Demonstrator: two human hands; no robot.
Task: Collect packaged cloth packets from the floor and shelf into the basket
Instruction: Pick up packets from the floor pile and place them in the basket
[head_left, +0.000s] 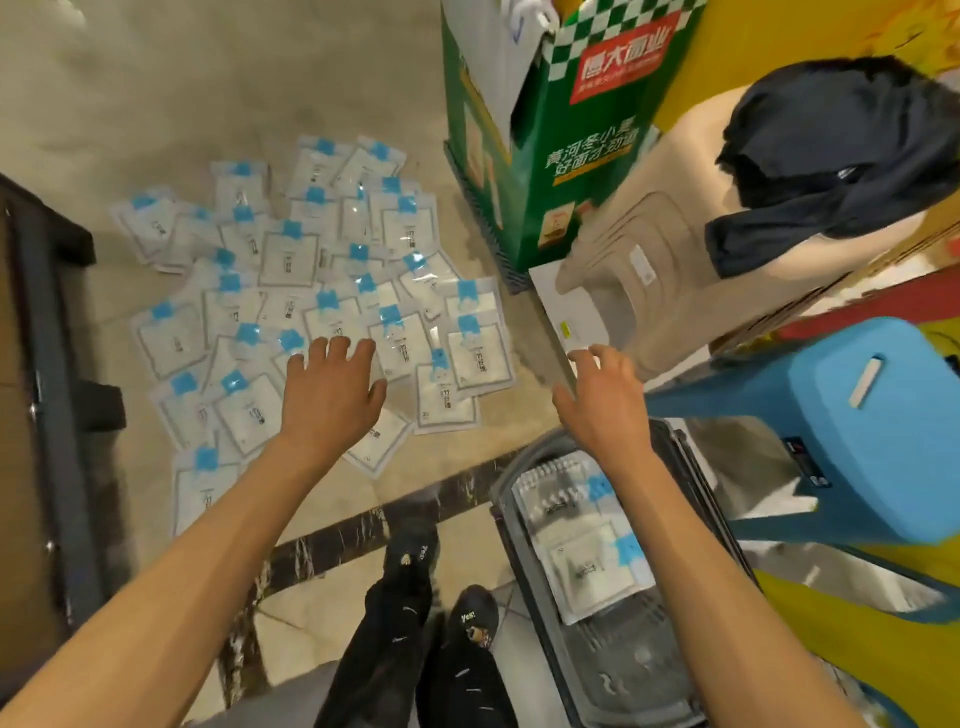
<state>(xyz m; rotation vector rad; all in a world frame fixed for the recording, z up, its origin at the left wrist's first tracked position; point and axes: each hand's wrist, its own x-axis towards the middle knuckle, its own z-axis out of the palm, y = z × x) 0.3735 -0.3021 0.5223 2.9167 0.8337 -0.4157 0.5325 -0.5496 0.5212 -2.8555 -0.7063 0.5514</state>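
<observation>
The beige floor (156, 78) spreads out to the left of and beyond the grey basket (628, 675), which stands at the person's right foot. A dark strip of stone in the floor runs up to the basket's left wall. Well to the left of the basket stands a dark piece of furniture (41, 415). Beyond the basket rises a tall green carton (561, 156) with red and white print. A stack of beige stools (675, 249) stands to the carton's right, also beyond the basket. A blue stool (857, 431) stands just to the right of the basket. A dark cloth (841, 156) lies bunched on top of the beige stools.

Many flat white packets (311, 291) with blue tabs lie scattered and overlapping on the floor, beyond and to the left of the basket. A few more of the same packets (587, 561) lie stacked inside the basket at its far end.

The left hand (332, 395) reaches out over the floor packets nearest the basket, palm down, its fingers straight and spread, grasping nothing; whether they touch a packet cannot be told. The right hand (602, 400) hangs above the basket's far rim, its fingers loosely bent and released, empty. Two black shoes (415, 551) stand just left of the basket.
</observation>
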